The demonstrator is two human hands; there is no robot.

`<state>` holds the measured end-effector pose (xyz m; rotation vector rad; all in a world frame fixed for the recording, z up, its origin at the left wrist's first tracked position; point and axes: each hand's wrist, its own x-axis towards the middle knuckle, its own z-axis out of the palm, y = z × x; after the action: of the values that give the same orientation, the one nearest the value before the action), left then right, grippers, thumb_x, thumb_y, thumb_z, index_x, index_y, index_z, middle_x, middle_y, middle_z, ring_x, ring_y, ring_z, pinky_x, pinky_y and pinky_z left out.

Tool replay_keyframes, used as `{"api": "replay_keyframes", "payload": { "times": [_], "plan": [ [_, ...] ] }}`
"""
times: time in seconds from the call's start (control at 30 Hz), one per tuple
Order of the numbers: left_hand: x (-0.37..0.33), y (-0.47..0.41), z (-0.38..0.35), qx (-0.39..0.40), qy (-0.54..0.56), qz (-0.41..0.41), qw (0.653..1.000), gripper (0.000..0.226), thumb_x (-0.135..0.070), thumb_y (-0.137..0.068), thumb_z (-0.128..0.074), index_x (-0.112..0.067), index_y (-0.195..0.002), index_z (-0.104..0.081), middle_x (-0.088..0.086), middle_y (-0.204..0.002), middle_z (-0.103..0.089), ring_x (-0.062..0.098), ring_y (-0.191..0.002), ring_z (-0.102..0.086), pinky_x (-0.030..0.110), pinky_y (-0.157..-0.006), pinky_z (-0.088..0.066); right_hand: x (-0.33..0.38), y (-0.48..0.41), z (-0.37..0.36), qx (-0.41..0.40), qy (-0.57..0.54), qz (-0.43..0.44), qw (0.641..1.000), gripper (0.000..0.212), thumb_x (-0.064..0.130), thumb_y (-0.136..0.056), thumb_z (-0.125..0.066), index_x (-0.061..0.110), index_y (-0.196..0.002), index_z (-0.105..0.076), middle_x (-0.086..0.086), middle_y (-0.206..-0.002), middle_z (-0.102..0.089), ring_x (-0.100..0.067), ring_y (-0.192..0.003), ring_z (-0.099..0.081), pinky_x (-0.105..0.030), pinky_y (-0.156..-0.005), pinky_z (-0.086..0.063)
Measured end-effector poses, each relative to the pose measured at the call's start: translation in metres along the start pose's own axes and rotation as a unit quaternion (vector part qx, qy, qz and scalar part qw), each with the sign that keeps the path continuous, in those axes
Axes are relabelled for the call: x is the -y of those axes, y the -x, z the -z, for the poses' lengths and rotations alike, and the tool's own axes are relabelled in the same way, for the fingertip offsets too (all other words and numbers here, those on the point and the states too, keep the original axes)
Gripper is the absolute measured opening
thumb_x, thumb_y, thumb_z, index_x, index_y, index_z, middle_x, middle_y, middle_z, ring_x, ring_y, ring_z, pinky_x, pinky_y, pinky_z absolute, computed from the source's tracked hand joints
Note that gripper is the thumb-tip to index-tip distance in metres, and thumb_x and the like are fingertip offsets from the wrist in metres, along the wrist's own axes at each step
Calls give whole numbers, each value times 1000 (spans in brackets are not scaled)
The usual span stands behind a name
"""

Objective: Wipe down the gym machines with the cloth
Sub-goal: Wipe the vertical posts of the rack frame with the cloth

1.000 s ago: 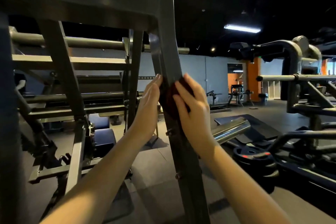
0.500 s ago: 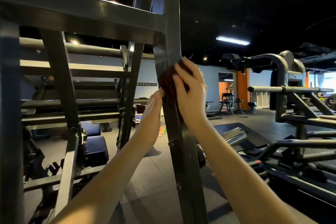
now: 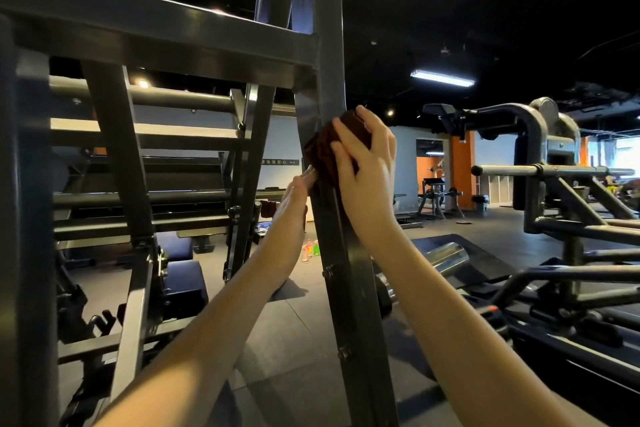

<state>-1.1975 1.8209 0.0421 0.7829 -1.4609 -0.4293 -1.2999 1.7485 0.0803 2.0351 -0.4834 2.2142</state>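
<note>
The right hand [image 3: 367, 166], its grip curled round the dark cloth [image 3: 323, 149], has slid it up the post [image 3: 346, 253] to just under the crossbar [image 3: 173, 42]. The left hand [image 3: 294, 198] rests straight-fingered on the post just below the cloth. This stretch looks nearly wiped.

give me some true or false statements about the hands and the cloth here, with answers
1. The right hand holds the cloth against the post. True.
2. The cloth is white. False: it is dark brown.
3. The left hand holds a spray bottle. False: it holds nothing. Its straight fingers touch the post just below the cloth, and the bottles stand on the floor behind.
4. A ceiling light is on. True.
</note>
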Motion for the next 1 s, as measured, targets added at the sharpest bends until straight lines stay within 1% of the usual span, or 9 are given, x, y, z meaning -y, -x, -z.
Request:
{"api": "replay_keyframes", "payload": {
  "times": [0.17, 0.33, 0.4, 0.47, 0.53, 0.63, 0.7, 0.83, 1.0],
  "plan": [
    [0, -2, -2, 1, 26, 0, 1000, 119, -100, -23, -53, -29, -118, -47, -9, -130, -47, 18, -135, -34, 32, -110, -27, -13, 82, 5, -21, 90, 53, 994, 38, 29, -94, -46, 21, -129, -58, -2, -141, -39, -25, -129, -37, -47, -102, -40],
    [3, -4, 0, 15, 43, 2, 999, 113, -96, -20, -60, -29, -110, -47, -13, -115, -52, 3, -117, -50, 17, -92, -43, -20, 95, 1, -8, 69, 103, 992, 35, 16, -92, -48, 17, -125, -58, -4, -143, -39, -27, -135, -34, -41, -109, -33],
    [1, -2, 3, 9, 41, 8, 999, 99, -91, -37, -65, -27, -111, -50, -8, -113, -59, -3, -105, -59, 13, -85, -47, -11, 59, -5, -11, 31, 92, 995, 35, 16, -94, -47, 17, -127, -58, -5, -144, -39, -26, -137, -34, -32, -112, -28],
    [2, 0, 2, -14, -1, 32, 999, 67, -76, -79, -52, -27, -124, -50, 3, -131, -57, 8, -116, -54, 26, -103, -44, -7, 30, -11, -22, 12, 75, 997, 35, 17, -95, -46, 16, -129, -57, -7, -144, -41, -26, -137, -35, -30, -111, -28],
    [3, 3, 2, -34, -18, 47, 998, 44, -61, -95, -39, -28, -120, -53, 6, -142, -50, 12, -122, -51, 37, -111, -39, -8, 30, -12, -19, 7, 66, 998, 38, 19, -97, -44, 20, -134, -52, -7, -146, -39, -25, -138, -34, -30, -112, -29],
    [-4, 3, -1, -5, 6, 26, 1000, 81, -93, -50, -55, -35, -107, -48, -8, -129, -53, 0, -113, -50, 23, -104, -39, -19, 71, -5, -1, 36, 51, 998, 42, 23, -98, -41, 27, -139, -39, -3, -149, -32, -24, -139, -32, -41, -111, -32],
    [1, -1, 0, 3, 24, 25, 999, 108, -97, -25, -59, -33, -112, -44, -11, -125, -47, 6, -122, -43, 29, -107, -34, -24, 100, 0, 13, 55, 56, 997, 44, 23, -98, -41, 26, -141, -37, -2, -150, -29, -25, -140, -30, -46, -110, -35],
    [4, 4, 0, 15, -6, 21, 1000, 57, -83, -73, -41, -44, -114, -51, -21, -133, -50, -8, -119, -50, 16, -99, -41, -13, 67, 2, 40, 55, 28, 997, 45, 29, -98, -36, 28, -143, -34, -2, -154, -22, -26, -140, -29, -45, -106, -37],
    [4, 0, -1, -7, 7, -7, 1000, 122, -96, -32, -58, -28, -129, -33, -17, -125, -44, -2, -114, -44, 7, -92, -38, 4, 4, -4, 27, 7, -14, 999, 49, 33, -98, -35, 22, -146, -40, -5, -158, -24, -19, -140, -27, -30, -103, -29]
  ]
}}
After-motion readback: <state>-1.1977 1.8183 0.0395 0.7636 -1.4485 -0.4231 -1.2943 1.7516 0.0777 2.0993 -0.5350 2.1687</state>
